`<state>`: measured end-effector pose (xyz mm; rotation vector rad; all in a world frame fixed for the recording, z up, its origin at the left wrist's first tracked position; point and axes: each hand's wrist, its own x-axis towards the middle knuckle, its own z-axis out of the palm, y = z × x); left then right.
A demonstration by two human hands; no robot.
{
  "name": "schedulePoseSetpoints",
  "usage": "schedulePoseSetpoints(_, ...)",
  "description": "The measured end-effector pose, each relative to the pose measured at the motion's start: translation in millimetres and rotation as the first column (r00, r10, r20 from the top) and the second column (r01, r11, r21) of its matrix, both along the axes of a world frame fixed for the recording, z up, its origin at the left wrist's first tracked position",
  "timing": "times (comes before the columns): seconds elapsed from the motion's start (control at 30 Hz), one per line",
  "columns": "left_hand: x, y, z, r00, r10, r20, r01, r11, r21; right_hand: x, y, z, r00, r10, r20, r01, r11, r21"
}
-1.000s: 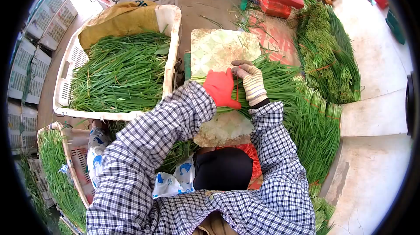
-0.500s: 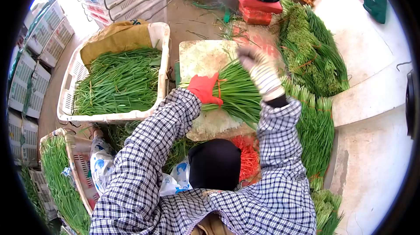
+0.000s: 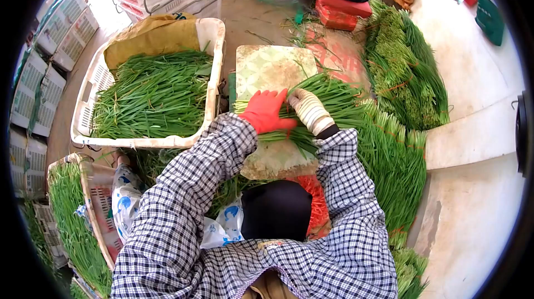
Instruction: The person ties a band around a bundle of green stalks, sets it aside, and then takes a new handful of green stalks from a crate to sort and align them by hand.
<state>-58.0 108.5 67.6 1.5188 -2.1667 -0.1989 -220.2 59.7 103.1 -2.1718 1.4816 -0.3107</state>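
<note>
1. Littered floor (image 3: 239, 18), background; slatted crates (image 3: 51, 96) stand along its far-left side.
2. White crate (image 3: 221, 48), filled with loose greens (image 3: 150, 96); its right wall rises just beside the work area, limiting room on that side.
3. Patterned board (image 3: 267, 68), lying flat at centre.
4. Left hand (image 3: 264, 111), red-gloved, palm down over the pale-ended side of the bunch; partly open, fingers and thumb spread, touching the stalks.
5. Black rounded object (image 3: 276, 210), at the near side of the board, with red strands (image 3: 316, 204) at its right.
6. Bunch of green stalks (image 3: 285, 111), across the board beneath both hands. Long axis runs roughly left to right; pale cut ends point left, leafy tips right, fanning somewhat.
7. Right hand (image 3: 309, 111), striped glove, fingers curled against the bunch beside the left hand; whether a tie is pinched cannot be told.
8. Tied bundles (image 3: 396, 160), heaped close at right, crowding the leafy tips; a second heap (image 3: 403, 71) lies beyond, beside a pale surface (image 3: 473, 215).
</note>
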Motion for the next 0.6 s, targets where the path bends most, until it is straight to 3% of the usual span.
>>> schedulePoseSetpoints(0.03, -0.3, 2.4, 0.8, 1.0, 0.0, -0.003, 0.0, 1.0, 0.0, 0.3, 2.5, -0.3, 0.977, -0.049, 0.207, 0.017, 0.987, 0.157)
schedulePoseSetpoints(0.1, -2.4, 4.6, 5.3, 0.928, -0.02, -0.371, -0.041, 0.987, -0.156, -1.9, 9.0, -0.5, 0.798, -0.242, 0.552, -0.04, 0.892, 0.449)
schedulePoseSetpoints(0.13, -8.9, 12.1, 6.7, 0.853, 0.019, -0.522, -0.099, 0.987, -0.125, -4.2, 11.3, -8.0, 0.773, -0.238, 0.588, -0.044, 0.904, 0.424)
schedulePoseSetpoints(0.17, -12.2, 16.6, 6.9, 0.851, -0.001, -0.525, -0.087, 0.986, -0.142, -3.1, 15.9, -13.6, 0.751, -0.264, 0.606, -0.011, 0.912, 0.411)
schedulePoseSetpoints(0.23, -12.9, 14.8, 4.7, 0.802, 0.124, -0.585, -0.132, 0.991, 0.029, 1.0, 28.9, 5.0, 0.849, -0.182, 0.497, 0.065, 0.968, 0.244)
schedulePoseSetpoints(0.3, -14.4, 5.4, 1.0, 0.795, 0.112, -0.596, -0.118, 0.993, 0.029, -5.4, 23.2, 2.5, 0.913, -0.111, 0.393, 0.074, 0.991, 0.11)
schedulePoseSetpoints(0.37, -12.8, 7.8, 5.2, 0.813, 0.091, -0.576, -0.097, 0.995, 0.019, -4.6, 24.6, -9.2, 0.865, -0.148, 0.479, 0.079, 0.984, 0.162)
schedulePoseSetpoints(0.47, -12.2, 7.1, 3.2, 0.807, 0.186, -0.561, -0.113, 0.98, 0.162, -1.9, 22.6, -31.9, 0.787, -0.25, 0.564, 0.116, 0.958, 0.263)
schedulePoseSetpoints(0.6, -11.6, 3.9, 0.7, 0.804, 0.196, -0.561, -0.049, 0.962, 0.267, 2.2, 38.7, -14.6, 0.632, -0.44, 0.637, 0.123, 0.869, 0.479)
